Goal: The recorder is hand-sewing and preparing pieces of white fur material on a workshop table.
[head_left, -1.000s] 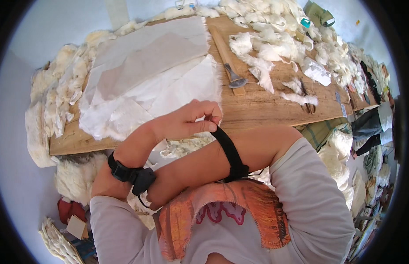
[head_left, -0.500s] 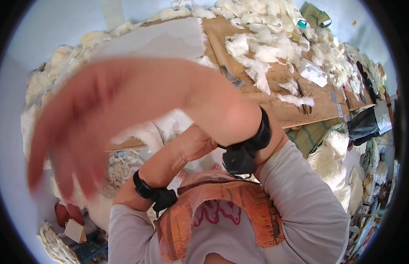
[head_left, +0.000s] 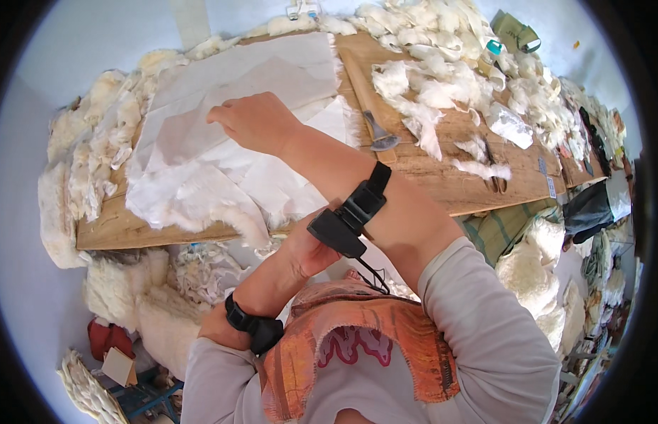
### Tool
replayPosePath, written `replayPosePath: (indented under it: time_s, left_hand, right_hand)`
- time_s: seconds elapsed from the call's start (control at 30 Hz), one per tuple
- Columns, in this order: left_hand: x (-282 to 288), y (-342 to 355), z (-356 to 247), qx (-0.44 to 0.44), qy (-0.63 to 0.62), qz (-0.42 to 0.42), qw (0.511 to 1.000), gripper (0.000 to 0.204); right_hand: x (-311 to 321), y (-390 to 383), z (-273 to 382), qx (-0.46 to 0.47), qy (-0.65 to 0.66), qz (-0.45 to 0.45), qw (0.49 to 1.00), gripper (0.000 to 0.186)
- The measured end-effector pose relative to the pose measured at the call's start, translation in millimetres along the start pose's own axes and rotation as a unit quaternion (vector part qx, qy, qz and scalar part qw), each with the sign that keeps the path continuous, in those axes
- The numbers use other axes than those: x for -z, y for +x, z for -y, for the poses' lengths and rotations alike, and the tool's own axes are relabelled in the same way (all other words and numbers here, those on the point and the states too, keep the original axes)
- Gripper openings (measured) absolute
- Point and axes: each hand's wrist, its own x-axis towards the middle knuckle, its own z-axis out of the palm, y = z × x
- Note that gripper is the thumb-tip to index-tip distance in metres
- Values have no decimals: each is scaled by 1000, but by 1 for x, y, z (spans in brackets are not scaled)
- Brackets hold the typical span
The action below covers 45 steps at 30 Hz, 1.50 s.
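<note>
My right hand point(head_left: 254, 121) is above the white fur pelts point(head_left: 272, 60), which lie skin side up on the wooden table point(head_left: 106, 230). Its fingers are curled together at the tips; what they hold, if anything, is too small to make out. A grey shadow falls on the pelt beside them. Close to my body, near the table's front edge, my left hand point(head_left: 316, 253) is partly covered by the right forearm and its black strapped device point(head_left: 350, 219). The left fingers are hidden. Right of the pelts lies a wooden-handled tool with a flat metal blade point(head_left: 380, 136).
Fluffy fur scraps point(head_left: 428, 85) are heaped along the table's back and right. A crumpled clear plastic piece point(head_left: 510, 126) lies among them. Thick cream pelts point(head_left: 166, 311) hang below the front edge at left. More fleece point(head_left: 530, 261) is piled at right.
My right hand has swung away from close before the camera, down and forward to the pelts. Its spread, blurred fingers are now curled. My left hand stays near my body.
</note>
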Motion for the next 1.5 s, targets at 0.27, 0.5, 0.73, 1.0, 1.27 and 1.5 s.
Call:
replayPosePath:
  time_s: [0.27,0.5,0.73,1.0,1.27,1.5]
  left_hand:
    - [-50,5,23,-71,74,-149,983,64]
    - [-49,8,26,-57,115,-214,968,46]
    - [-48,13,31,-50,86,-215,972,40]
    - [-53,25,43,-19,219,-222,950,52]
    - [-59,16,38,-18,226,-182,957,56]
    - [-44,17,38,66,314,-162,933,57]
  right_hand:
    - [-1,-22,-63,-57,-200,94,974,23]
    - [-27,-56,-66,103,-266,178,942,18]
    - [-30,-77,-67,245,-310,217,892,17]
    - [-32,-83,-76,251,-334,145,897,19]
    - [-19,-87,-84,191,-338,177,905,19]
    - [-21,-80,-59,202,-307,133,920,19]
